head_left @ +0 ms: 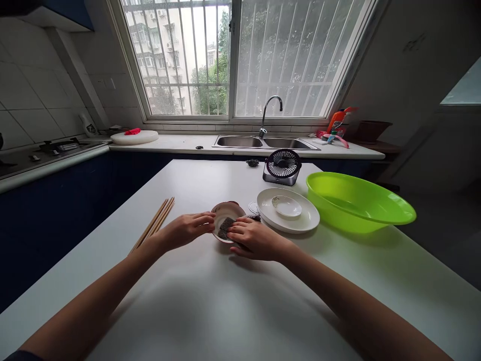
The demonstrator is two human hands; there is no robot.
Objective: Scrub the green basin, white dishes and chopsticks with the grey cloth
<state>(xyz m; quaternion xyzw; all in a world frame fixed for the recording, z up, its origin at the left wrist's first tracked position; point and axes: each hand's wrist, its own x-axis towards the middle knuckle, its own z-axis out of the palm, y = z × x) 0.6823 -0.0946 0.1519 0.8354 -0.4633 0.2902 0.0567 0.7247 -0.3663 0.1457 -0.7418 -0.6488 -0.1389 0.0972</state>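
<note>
A small brown-rimmed bowl (229,209) is tilted toward me on the white table (210,301). My left hand (186,229) grips its left rim with closed fingers. My right hand (253,238) presses a dark scrubbing pad (226,227) against the inside of the bowl, fingers curled on it. Just right of the bowl stands a white plate (300,220) with a small white saucer (286,206) on it.
Several wooden chopsticks (154,224) lie to the left. A lime green basin (356,203) stands at the right, a small black fan (282,167) behind the plate. Beyond are a counter with a sink (263,142), a faucet, a white cutting board (134,137) and a stove.
</note>
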